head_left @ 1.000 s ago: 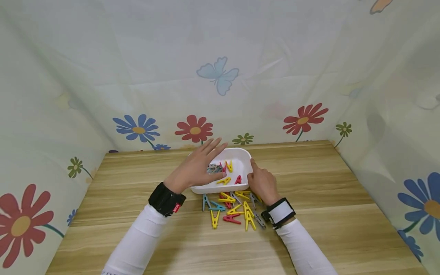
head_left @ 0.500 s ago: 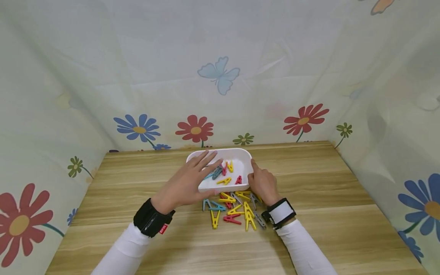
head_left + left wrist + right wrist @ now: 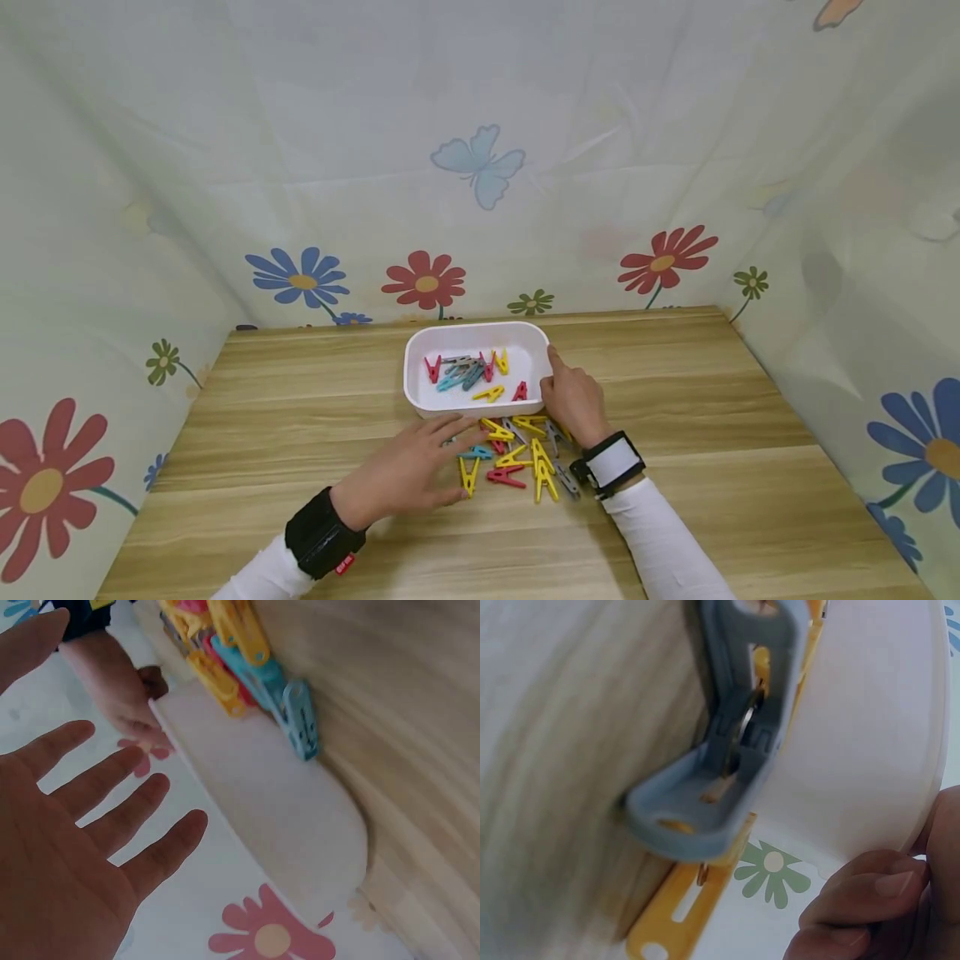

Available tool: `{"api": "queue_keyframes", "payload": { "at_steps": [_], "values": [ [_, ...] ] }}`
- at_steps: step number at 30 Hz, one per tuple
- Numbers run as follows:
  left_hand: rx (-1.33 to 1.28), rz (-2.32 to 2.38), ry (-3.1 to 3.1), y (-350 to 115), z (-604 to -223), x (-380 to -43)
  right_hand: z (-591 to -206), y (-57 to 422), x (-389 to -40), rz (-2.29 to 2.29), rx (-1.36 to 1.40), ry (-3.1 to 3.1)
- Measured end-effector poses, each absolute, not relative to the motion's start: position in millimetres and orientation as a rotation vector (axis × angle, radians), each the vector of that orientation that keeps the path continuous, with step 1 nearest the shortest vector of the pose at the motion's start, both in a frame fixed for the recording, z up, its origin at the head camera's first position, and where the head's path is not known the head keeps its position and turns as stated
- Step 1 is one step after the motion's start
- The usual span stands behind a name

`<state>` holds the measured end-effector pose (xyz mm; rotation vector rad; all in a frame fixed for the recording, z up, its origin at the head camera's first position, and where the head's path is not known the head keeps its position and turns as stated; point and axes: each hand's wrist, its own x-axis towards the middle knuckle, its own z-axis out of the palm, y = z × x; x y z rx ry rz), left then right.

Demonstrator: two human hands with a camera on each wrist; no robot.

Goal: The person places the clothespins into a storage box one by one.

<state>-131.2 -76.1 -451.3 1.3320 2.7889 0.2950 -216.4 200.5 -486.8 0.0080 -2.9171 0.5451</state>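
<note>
A white plastic tray (image 3: 420, 402) lies on the table with red, yellow, blue and grey clothespins (image 3: 463, 373) in it. More clothespins (image 3: 517, 457) are heaped against its near side. My left hand (image 3: 412, 467) hovers at the left of that heap, fingers spread, its thumb tip beside a yellow clothespin (image 3: 469, 477). Nothing shows in its palm in the left wrist view. My right hand (image 3: 576, 402) holds the tray's right end, its index finger along the rim and other fingers curled. A grey clothespin (image 3: 735, 720) looms close in the right wrist view.
The wooden table (image 3: 300, 417) is bounded at its far edge and sides by a white cloth (image 3: 360, 167) printed with flowers. Each forearm wears a white sleeve and a black wrist strap (image 3: 324, 533).
My left hand has withdrawn from over the tray toward me and come down to the heap. A red clothespin and several others in the tray are now uncovered. My right hand stays put.
</note>
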Motion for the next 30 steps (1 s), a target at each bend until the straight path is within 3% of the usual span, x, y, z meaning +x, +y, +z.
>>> {"api": "queue_keyframes", "payload": {
  "at_steps": [30],
  "values": [
    [1.433, 0.139, 2.792, -68.0, -500.5, -119.9, -486.3, 200.8, -215.7, 0.553, 0.013, -2.909]
  ]
}}
